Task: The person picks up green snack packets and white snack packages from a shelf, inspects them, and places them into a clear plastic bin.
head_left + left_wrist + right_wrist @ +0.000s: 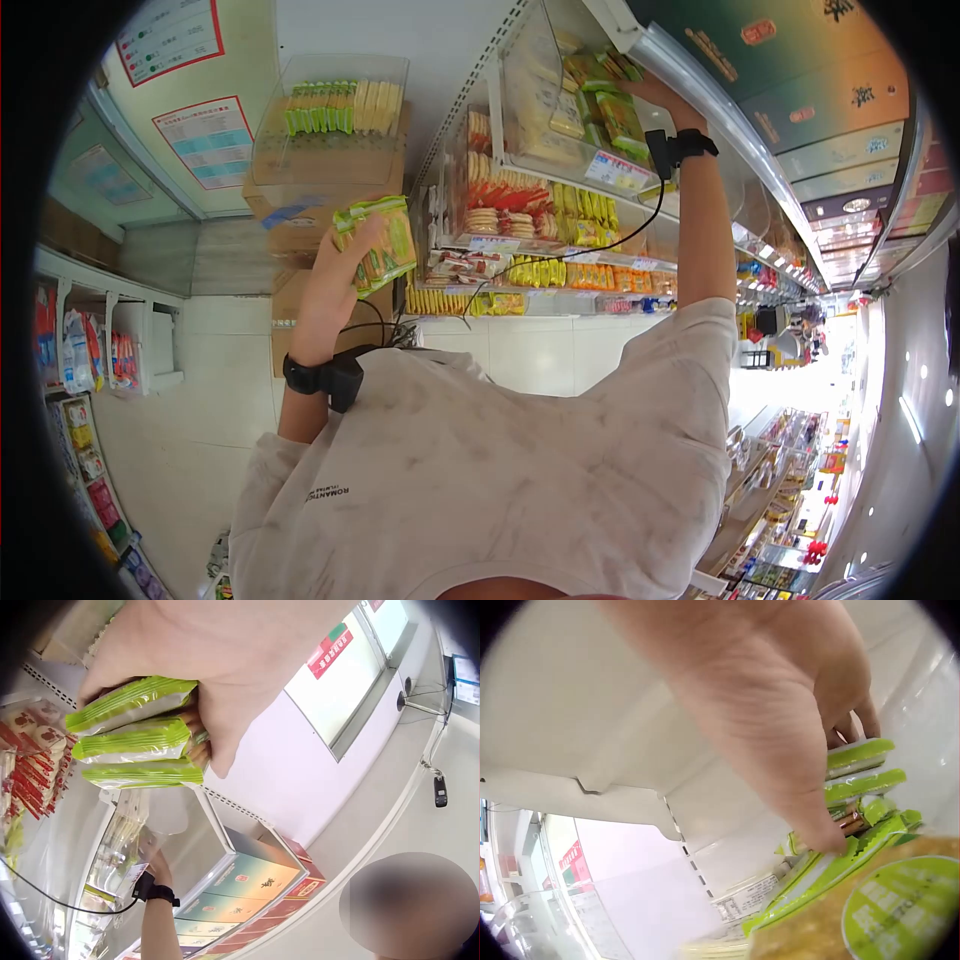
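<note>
My left hand (pixel 332 280) grips a small bundle of green-edged clear snack packets (pixel 395 245), held out in front of the shelving. In the left wrist view three of these packets (pixel 133 740) lie stacked between the thumb and the fingers. My right hand (pixel 662 98) reaches into a clear shelf bin (pixel 530 130) of similar green packets (pixel 622 125). In the right wrist view its thumb presses on one side of several green packets (pixel 866 782) and its fingers curl round the other side, partly hidden. A larger packet with a round green label (pixel 900 907) lies close below the thumb.
A clear box (pixel 330 150) with a row of green and pale packets stands on cardboard boxes (pixel 290 185) at left. Lower shelves hold red and yellow packets (pixel 585 215). Gift boxes (pixel 800 80) stand above the bin. A black cable (pixel 600 250) hangs from the right wrist.
</note>
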{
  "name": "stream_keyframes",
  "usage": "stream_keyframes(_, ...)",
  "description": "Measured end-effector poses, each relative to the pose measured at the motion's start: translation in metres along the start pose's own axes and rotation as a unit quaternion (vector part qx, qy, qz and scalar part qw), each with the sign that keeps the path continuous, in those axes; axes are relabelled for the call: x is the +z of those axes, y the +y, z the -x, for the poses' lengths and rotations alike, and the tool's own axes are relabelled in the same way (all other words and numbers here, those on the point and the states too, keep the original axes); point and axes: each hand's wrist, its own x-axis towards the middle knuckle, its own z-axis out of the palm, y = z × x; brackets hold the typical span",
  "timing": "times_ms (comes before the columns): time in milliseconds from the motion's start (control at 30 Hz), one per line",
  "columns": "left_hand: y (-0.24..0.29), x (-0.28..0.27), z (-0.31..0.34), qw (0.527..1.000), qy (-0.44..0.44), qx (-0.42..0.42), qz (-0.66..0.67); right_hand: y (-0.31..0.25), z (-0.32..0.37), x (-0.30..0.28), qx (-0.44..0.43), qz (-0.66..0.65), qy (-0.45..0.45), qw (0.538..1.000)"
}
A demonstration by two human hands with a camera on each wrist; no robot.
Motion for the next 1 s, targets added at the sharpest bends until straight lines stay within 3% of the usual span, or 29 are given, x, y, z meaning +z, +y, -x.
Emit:
stream_keyframes(167,-0.006,-0.018,-0.003,1.0,0.01,0.016,0.023,-0.01,-0.008,-0.003,0.032,0.046,-0.031,0.998)
stream_keyframes(300,-0.002,-0.011,-0.003,0.999,0.034,0.02,0.026,-0.004,-0.004,-0.001,0.029,0.01,-0.006,1.0)
stream_keyframes(500,-0.003,-0.01,-0.02,1.0,-0.014,0.0,0.028,0.005,0.012,0.001,0.036,-0.055,0.016,0.998)
stream_keyframes(667,-0.002,-0.004,-0.022,1.0,-0.004,-0.002,0.024,0.005,0.023,0.001,0.037,-0.098,0.027,0.994)
stream_keyframes(833,-0.008,-0.012,-0.029,1.0,-0.003,-0.012,0.02,-0.07,0.065,-0.066,0.058,-0.057,-0.006,0.997)
stream_keyframes(1000,-0.013,-0.013,-0.039,0.999,-0.024,-0.021,0.009,-0.11,0.098,-0.077,0.015,-0.125,0.017,0.992)
